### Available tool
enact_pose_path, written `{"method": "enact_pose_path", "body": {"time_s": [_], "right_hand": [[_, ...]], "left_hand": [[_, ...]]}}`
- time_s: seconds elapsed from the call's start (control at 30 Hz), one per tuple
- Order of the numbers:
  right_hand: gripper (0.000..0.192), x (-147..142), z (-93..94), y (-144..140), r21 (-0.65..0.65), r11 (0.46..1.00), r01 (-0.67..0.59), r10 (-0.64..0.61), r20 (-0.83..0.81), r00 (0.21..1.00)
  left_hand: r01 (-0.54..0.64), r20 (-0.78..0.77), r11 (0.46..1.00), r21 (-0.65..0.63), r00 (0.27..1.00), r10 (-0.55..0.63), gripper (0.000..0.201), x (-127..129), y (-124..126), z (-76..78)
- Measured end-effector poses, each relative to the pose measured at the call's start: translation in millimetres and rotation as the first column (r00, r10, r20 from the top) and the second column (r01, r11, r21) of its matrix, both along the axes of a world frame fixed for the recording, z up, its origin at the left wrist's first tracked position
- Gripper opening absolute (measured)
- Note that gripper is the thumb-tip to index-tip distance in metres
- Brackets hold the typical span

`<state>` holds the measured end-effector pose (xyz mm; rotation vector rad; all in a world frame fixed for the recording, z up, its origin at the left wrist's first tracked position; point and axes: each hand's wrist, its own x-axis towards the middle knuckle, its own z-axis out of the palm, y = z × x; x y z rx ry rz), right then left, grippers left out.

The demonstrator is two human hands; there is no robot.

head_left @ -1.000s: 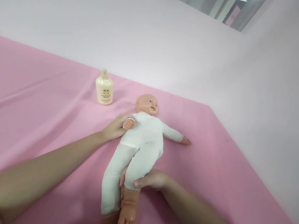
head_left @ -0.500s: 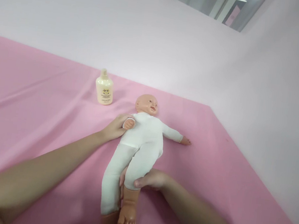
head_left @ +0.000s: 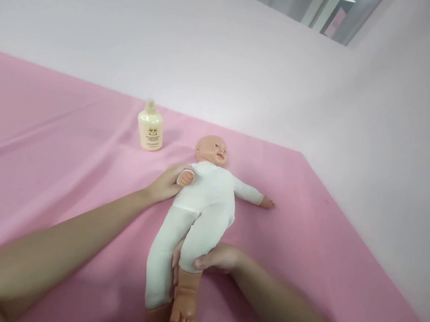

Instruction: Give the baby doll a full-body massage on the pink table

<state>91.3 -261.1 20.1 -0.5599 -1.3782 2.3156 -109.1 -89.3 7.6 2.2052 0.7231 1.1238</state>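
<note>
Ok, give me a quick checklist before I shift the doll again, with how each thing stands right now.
1. Left hand on the doll at its arm: ok.
2. Right hand wrapped round the doll's lower leg: ok.
3. Doll lying face up on the pink sheet: ok.
4. Bottle upright and apart from the doll: ok.
5. Bottle cap shut: cannot tell.
6. How firm the left grip is: cannot tell, fingers partly hidden.
</note>
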Motion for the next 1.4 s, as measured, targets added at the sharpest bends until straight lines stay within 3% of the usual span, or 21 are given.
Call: {"method": "enact_pose_path", "body": {"time_s": [0.3,0.63,0.93,1.4], "right_hand": [[0.068,2,2.2,-1,-0.038,0.999,-0.014,0.014,0.005,1.000],[0.059,1,-16.5,2,0.044,0.998,0.050,-0.049,-0.014,0.999],[0.062,1,-12.0,1,0.047,0.998,0.051,-0.051,0.017,0.999],[0.061,-1,-8.7,1,-0.054,0.999,0.000,-0.002,-0.027,1.000]], "left_hand": [[-0.012,-0.009,1.000,0.004,1.000,0.012,0.021,0,1,-2.9],[-0.027,-0.010,0.999,-0.025,1.000,0.026,0.026,0,2,-5.2],[-0.030,-0.015,0.999,-0.028,0.999,0.030,0.024,0,0,-2.3],[-0.025,-0.012,0.999,-0.036,1.000,0.025,0.026,0,1,-4.0]]}}
